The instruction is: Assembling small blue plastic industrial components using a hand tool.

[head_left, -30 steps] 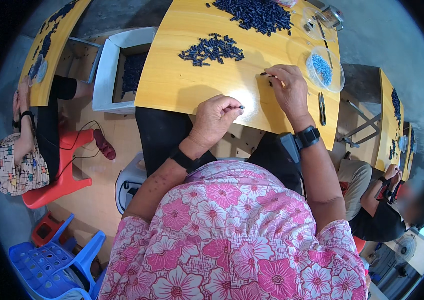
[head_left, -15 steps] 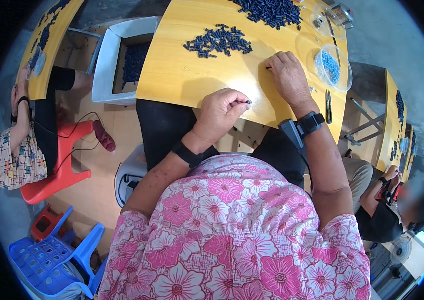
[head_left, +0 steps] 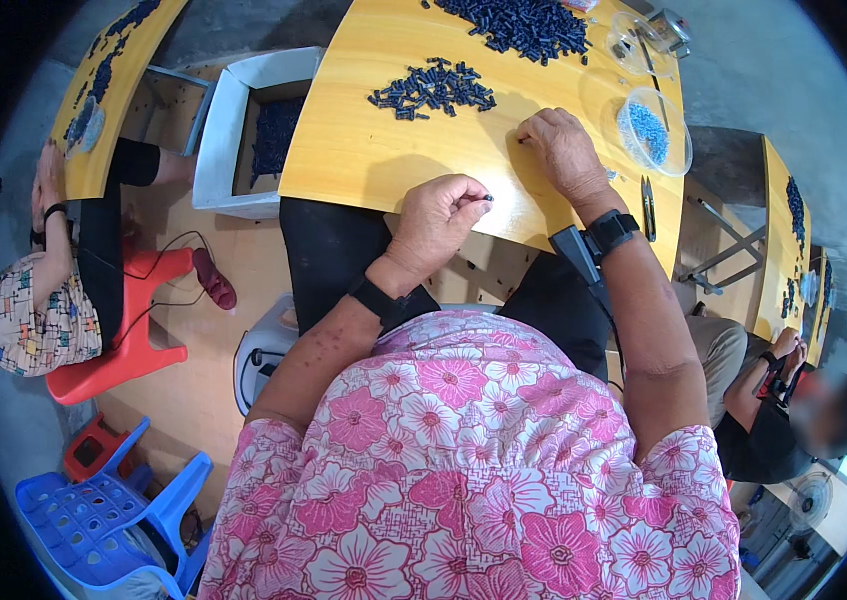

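Note:
Over the table's near edge, my left hand (head_left: 432, 225) pinches a tiny dark piece (head_left: 489, 198) between thumb and forefinger. My right hand (head_left: 564, 155) rests on the yellow table (head_left: 344, 145) farther forward, its fingers curled together. A bit of something dark shows at its fingertips; what it is stays mostly hidden. Ahead of both hands lies a small heap of short black tubular parts (head_left: 432, 90). Right of my right hand, a clear round tub (head_left: 687, 165) contains small light-blue pieces (head_left: 648, 133). Dark-handled snips (head_left: 649, 208) lie just below that tub.
A larger heap of black parts (head_left: 522, 28) covers the far edge, beside another clear tub (head_left: 624, 58) and a metal container (head_left: 671, 32). A white box (head_left: 216, 165) with dark parts stands left of the table. Co-workers sit at tables on both sides; a blue chair (head_left: 94, 515) is lower left.
The whole view has shifted slightly. My right hand has moved a little leftward on the table, while my left hand keeps its pinch with almost no movement.

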A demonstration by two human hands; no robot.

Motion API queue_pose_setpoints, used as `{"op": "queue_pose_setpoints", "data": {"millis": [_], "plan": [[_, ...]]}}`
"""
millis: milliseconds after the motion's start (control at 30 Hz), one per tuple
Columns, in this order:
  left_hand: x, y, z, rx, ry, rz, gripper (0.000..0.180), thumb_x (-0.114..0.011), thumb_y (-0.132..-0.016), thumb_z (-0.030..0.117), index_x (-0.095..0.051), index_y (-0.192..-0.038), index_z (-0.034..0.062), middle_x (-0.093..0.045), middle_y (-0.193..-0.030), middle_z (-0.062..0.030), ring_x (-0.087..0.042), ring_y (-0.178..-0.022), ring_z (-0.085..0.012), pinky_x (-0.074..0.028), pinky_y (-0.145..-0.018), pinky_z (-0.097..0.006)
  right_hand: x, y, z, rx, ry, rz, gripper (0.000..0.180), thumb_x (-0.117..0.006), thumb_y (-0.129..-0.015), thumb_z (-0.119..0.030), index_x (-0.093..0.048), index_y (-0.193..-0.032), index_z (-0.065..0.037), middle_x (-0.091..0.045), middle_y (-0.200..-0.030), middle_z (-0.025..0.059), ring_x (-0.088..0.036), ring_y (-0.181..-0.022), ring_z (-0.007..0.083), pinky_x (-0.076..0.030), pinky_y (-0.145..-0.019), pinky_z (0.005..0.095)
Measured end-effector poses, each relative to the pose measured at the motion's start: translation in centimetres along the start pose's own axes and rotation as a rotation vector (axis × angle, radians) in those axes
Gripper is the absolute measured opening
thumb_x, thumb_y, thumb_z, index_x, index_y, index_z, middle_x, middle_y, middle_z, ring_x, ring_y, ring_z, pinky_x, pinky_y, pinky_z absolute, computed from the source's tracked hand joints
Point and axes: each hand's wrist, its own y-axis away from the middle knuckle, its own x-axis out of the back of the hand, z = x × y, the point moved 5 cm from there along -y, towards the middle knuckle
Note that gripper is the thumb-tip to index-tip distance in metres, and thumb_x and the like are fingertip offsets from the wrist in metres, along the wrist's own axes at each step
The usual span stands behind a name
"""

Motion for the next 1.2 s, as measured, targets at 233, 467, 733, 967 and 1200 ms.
{"op": "queue_pose_setpoints", "data": {"millis": [233,467,733,967,1200], "plan": [[0.1,-0.1,0.1,-0.006,-0.014,-0.001,0.010,-0.064,-0.085,0.005,-0.063,-0.091,-0.0029,-0.066,-0.085,-0.0052,-0.061,-0.077,-0.0074,-0.050,-0.071,-0.023,-0.3,-0.2,-0.2,-0.028,-0.058,0.002,0.011,-0.060,-0.076,-0.006,-0.062,-0.086,-0.008,-0.061,-0.085,0.0092,-0.057,-0.086,0.0304,-0.047,-0.079,0.0393],[-0.1,-0.2,0.2,-0.008,-0.052,-0.010,0.010,-0.064,-0.085,0.005,-0.063,-0.091,-0.0028,-0.066,-0.085,-0.0050,-0.061,-0.077,-0.0074,-0.050,-0.071,-0.023,-0.8,0.1,-0.9,0.051,0.043,0.011,0.014,-0.056,-0.074,-0.005,-0.056,-0.088,-0.007,-0.057,-0.086,0.0093,-0.055,-0.086,0.0303,-0.044,-0.083,0.0382],[0.0,-0.2,0.0,0.043,0.086,0.015,0.012,-0.063,-0.087,0.006,-0.063,-0.096,-0.0018,-0.065,-0.086,-0.0025,-0.059,-0.078,-0.0058,-0.049,-0.073,-0.021,0.4,1.4,-4.1,-0.069,-0.199,0.089,0.006,-0.062,-0.074,-0.011,-0.062,-0.076,-0.006,-0.061,-0.079,0.0136,-0.057,-0.083,0.0329,-0.044,-0.077,0.0430],[-0.4,-0.9,0.2,0.025,0.140,0.013,0.013,-0.062,-0.088,0.007,-0.064,-0.098,-0.0018,-0.064,-0.085,-0.0005,-0.056,-0.077,-0.0046,-0.047,-0.071,-0.020,0.5,2.0,-5.8,-0.040,-0.258,0.069,0.012,-0.065,-0.071,-0.009,-0.060,-0.081,-0.005,-0.059,-0.079,0.0123,-0.056,-0.082,0.0329,-0.045,-0.076,0.0416],[-0.3,-0.7,0.1,0.118,0.140,0.017,0.015,-0.063,-0.087,0.007,-0.066,-0.098,-0.0029,-0.064,-0.082,-0.0004,-0.056,-0.075,-0.0047,-0.047,-0.069,-0.020,0.0,2.6,-6.1,-0.031,-0.264,0.058,0.015,-0.064,-0.072,-0.006,-0.057,-0.085,-0.005,-0.057,-0.082,0.0118,-0.054,-0.083,0.0320,-0.045,-0.075,0.0404]]}}
